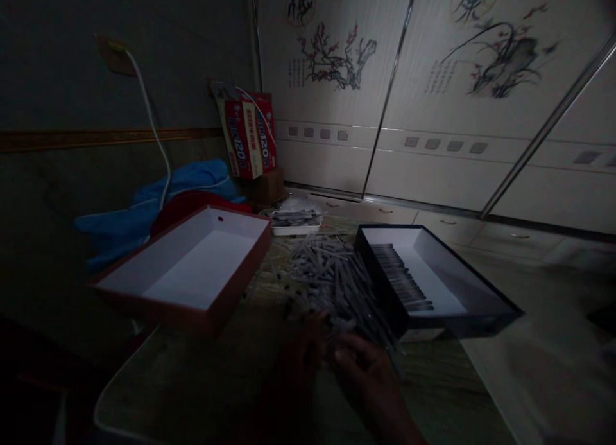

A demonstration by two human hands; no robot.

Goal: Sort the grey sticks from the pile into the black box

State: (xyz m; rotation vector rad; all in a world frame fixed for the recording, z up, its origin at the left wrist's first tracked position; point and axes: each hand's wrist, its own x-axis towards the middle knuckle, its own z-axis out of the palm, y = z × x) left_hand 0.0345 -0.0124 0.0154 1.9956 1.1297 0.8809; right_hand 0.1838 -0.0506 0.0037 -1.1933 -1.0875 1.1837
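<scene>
My right hand (363,371) is at the lower middle, thumb and fingers pinched together on something too small and dark to make out. Close against its left side is my left hand (308,349), blurred and in shadow, its fingers hard to see. Just beyond both hands lies a large pile of thin grey sticks (332,271), with small black pieces (289,307) at its left edge. To the right, a black box (462,326) holds a row of dark thin sticks (402,278) along its left side. An open red box (240,271) with a white inside stands on the left.
Behind the pile, a white tray (296,229) holds more sticks and clear plastic. A blue cloth (197,175) and a red round object (202,200) are behind the red box. A red carton (250,137) stands by the wall. The table edge (120,368) curves at lower left.
</scene>
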